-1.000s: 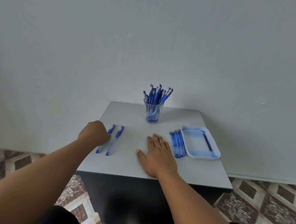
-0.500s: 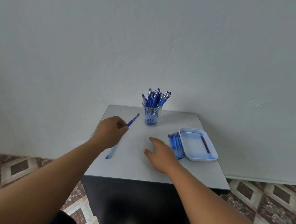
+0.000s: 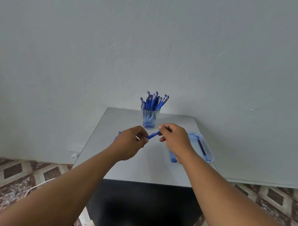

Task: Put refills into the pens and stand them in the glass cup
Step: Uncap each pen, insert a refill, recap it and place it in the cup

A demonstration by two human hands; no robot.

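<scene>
Pen (image 3: 153, 135): blue, held in the air above the desk (image 3: 152, 165), just in front of the glass cup (image 3: 149, 119). Long axis runs left-low to right-high, roughly across the body, so one end sits in each hand. Left hand (image 3: 128, 144) has its fingers (image 3: 141, 138) curled and pinching the lower left end; right hand (image 3: 175, 138) has fingers curled too, thumb and forefinger nipping the upper right end. Only the short middle stretch of barrel shows between them. Both hands equally near – they're on it. Judging by that, the pen is about to be pulled or twisted apart along its own axis to take a refill; the move depends on the two hands working in opposite directions along that line.

Cup stands upright at the back of the desk, packed w/ blue pens, caps up. Another pen (image 3: 117, 135) lies on the desk just behind the left wrist, mostly hidden. Refills (image 3: 172, 157) lie in a bundle beside the right wrist, partly covered by it. Clear blue tray (image 3: 207, 150) to the right of them, w/ one dark refill (image 3: 201, 147) inside.

No brand, label or writing readable – print on the pens too small to make out.
</scene>
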